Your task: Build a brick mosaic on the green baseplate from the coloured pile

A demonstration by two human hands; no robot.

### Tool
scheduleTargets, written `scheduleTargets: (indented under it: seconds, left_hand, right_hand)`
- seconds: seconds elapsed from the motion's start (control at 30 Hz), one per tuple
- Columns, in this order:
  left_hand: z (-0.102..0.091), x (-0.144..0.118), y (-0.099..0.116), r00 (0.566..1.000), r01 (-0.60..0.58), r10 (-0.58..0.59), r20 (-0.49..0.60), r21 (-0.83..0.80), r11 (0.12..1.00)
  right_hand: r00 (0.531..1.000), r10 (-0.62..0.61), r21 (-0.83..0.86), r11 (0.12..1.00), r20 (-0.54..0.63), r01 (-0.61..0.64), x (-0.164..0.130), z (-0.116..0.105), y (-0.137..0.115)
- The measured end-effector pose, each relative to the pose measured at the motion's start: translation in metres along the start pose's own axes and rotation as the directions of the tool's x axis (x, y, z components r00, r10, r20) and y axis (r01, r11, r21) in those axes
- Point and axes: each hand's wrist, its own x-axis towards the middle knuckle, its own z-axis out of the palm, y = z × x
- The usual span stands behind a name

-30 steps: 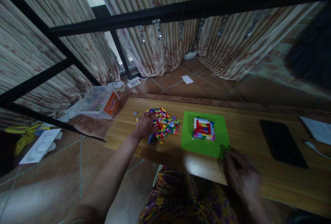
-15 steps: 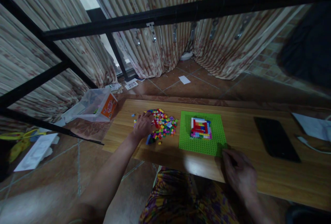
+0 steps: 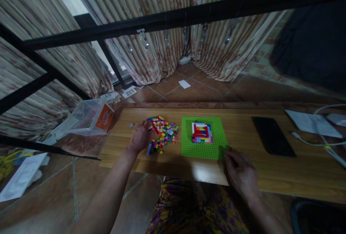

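Note:
My left hand (image 3: pixel 141 136) reaches over the left side of a pile of small coloured toy bricks (image 3: pixel 167 133). Its fingers point down among the bricks, and the fingertips are mostly hidden behind the hand. Close beside them a long red brick (image 3: pixel 156 129) lies on the pile. A square green baseplate (image 3: pixel 187 151) lies to the right, bearing a low rectangular build (image 3: pixel 202 132) of white, red, blue and pink bricks. With curled fingers, my right hand (image 3: pixel 241 173) rests at the plate's near right corner, its fingertips against the edge.
Everything stands on a long wooden table (image 3: pixel 167 165). A dark tablet (image 3: pixel 273 136) lies to the right, near a white cable (image 3: pixel 308 141) and papers. Beyond the left end is a clear plastic box (image 3: pixel 90 118) on the floor. A black metal bar (image 3: pixel 162 19) crosses ahead.
The view has shifted, so most things appear farther left. My left hand is still at the left side of the pile, and my right hand stays at the plate's corner.

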Motion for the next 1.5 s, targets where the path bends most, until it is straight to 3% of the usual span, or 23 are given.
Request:
scheduleTargets:
  seconds: [0.17, 0.23, 0.4, 0.57, 0.63, 0.73, 0.83, 0.9, 1.03, 1.23, 1.5]
  left_hand:
    - [0.002, -0.024, 0.018, 0.988, 0.146, -0.156, 0.006, -0.385, 0.911]
    - [0.010, -0.037, 0.030, 0.981, 0.166, -0.192, 0.013, -0.566, 0.808]
    - [0.032, -0.063, 0.066, 0.947, 0.288, -0.281, 0.155, -0.796, 0.533]
    - [0.035, -0.077, 0.097, 0.885, 0.423, -0.301, 0.356, -0.884, 0.200]
    - [0.035, -0.082, 0.110, 0.861, 0.460, -0.296, 0.413, -0.882, 0.108]
    - [0.033, -0.089, 0.127, 0.847, 0.482, -0.267, 0.459, -0.876, 0.024]
    - [0.029, -0.091, 0.142, 0.842, 0.495, -0.242, 0.482, -0.869, -0.011]
    - [0.024, -0.092, 0.149, 0.846, 0.497, -0.224, 0.485, -0.867, 0.000]
    - [0.014, -0.092, 0.155, 0.872, 0.465, -0.196, 0.449, -0.884, 0.043]
    - [0.010, -0.093, 0.155, 0.897, 0.428, -0.187, 0.401, -0.892, 0.142]
    - [0.018, -0.093, 0.147, 0.883, 0.452, -0.174, 0.436, -0.890, 0.064]
  right_hand:
    - [1.000, 0.007, 0.000, 1.000, 0.022, -0.007, 0.000, 0.000, -0.001]
    - [1.000, 0.009, 0.005, 1.000, 0.017, -0.009, 0.000, 0.000, -0.002]
    - [1.000, 0.009, 0.024, 1.000, -0.003, -0.009, 0.001, 0.000, -0.003]
    - [0.999, 0.024, 0.075, 0.997, -0.037, -0.021, 0.002, -0.007, -0.013]
    - [0.999, 0.026, 0.133, 0.991, -0.034, -0.021, 0.001, -0.012, -0.029]
    - [0.995, 0.058, 0.326, 0.942, 0.080, -0.081, -0.004, -0.015, -0.064]
    - [0.938, 0.156, 0.528, 0.793, 0.310, -0.306, -0.013, -0.008, -0.097]
    - [0.899, 0.159, 0.636, 0.658, 0.407, -0.404, -0.019, 0.000, -0.109]
    - [0.847, 0.160, 0.733, 0.437, 0.507, -0.521, -0.025, 0.011, -0.118]
    - [0.794, 0.207, 0.727, 0.322, 0.571, -0.607, -0.022, 0.006, -0.123]
    - [0.622, 0.249, 0.622, 0.090, 0.742, -0.778, -0.015, -0.003, -0.127]
